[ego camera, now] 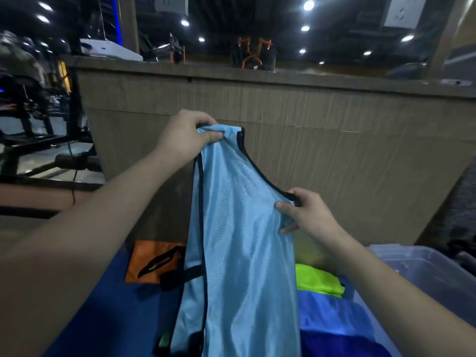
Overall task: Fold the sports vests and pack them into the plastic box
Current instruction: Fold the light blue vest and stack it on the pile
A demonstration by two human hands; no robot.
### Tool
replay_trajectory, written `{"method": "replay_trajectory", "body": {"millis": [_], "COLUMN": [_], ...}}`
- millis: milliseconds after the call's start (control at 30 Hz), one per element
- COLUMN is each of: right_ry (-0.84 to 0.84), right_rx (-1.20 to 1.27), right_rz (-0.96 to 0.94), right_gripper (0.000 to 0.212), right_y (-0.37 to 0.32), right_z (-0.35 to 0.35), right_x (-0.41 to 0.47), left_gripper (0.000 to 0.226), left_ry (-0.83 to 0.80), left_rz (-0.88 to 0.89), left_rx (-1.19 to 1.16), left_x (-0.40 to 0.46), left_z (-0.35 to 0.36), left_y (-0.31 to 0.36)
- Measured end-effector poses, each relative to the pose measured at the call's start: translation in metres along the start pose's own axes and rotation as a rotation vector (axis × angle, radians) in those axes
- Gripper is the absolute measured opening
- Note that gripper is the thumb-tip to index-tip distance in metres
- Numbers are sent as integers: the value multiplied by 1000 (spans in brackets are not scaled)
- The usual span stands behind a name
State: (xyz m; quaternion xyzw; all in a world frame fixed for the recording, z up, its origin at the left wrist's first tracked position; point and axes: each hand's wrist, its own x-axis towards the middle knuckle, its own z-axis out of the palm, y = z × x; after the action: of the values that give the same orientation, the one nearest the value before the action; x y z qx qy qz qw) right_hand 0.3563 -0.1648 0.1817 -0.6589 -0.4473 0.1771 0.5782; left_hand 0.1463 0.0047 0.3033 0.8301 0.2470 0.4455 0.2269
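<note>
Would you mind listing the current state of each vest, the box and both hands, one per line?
Light blue vest: lifted, hanging unfolded between both hands.
Left hand: pinches the vest's upper strap.
Right hand: grips the vest's other strap, lower down.
Orange vest: lying flat on the blue surface.
Green vest: folded, lying beside the box.
Plastic box: open, no lid on; contents not visible.

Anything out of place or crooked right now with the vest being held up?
The light blue vest hangs lopsided: the left hand pinches one shoulder high, the right hand grips the other much lower. Nothing looks torn or spilled.
</note>
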Motion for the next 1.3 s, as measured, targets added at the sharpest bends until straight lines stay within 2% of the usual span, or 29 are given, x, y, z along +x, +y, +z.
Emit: {"method": "replay_trajectory", "body": {"millis": [167,367,533,767,933,1133,1300], "right_ry": [30,72,46,28,15,-67,-157], "right_rx": [5,-20,-53,-88,-202,-388,-500], "right_rz": [-14,-73,-56,-12,6,-17,-7], "right_gripper": [6,6,6,9,22,8,34], "right_y": [22,45,52,68,85,114,149], "right_z": [-2,-1,-6,-12,-5,-2,-3], "right_x": [37,52,35,-14,-55,-103,-139], "left_gripper": [4,1,3,6,5,10,24], "left_ry": [2,84,-3,-98,-175,-298,-377], "left_rz": [25,72,109,98,122,185,220], "left_rx": [-7,-28,-10,-17,1,51,190], "left_x": [26,28,5,-68,-140,-227,-301], "left_z": [24,42,42,36,40,52,64], "left_y": [-21,-33,-34,-17,-14,-22,-37]}}
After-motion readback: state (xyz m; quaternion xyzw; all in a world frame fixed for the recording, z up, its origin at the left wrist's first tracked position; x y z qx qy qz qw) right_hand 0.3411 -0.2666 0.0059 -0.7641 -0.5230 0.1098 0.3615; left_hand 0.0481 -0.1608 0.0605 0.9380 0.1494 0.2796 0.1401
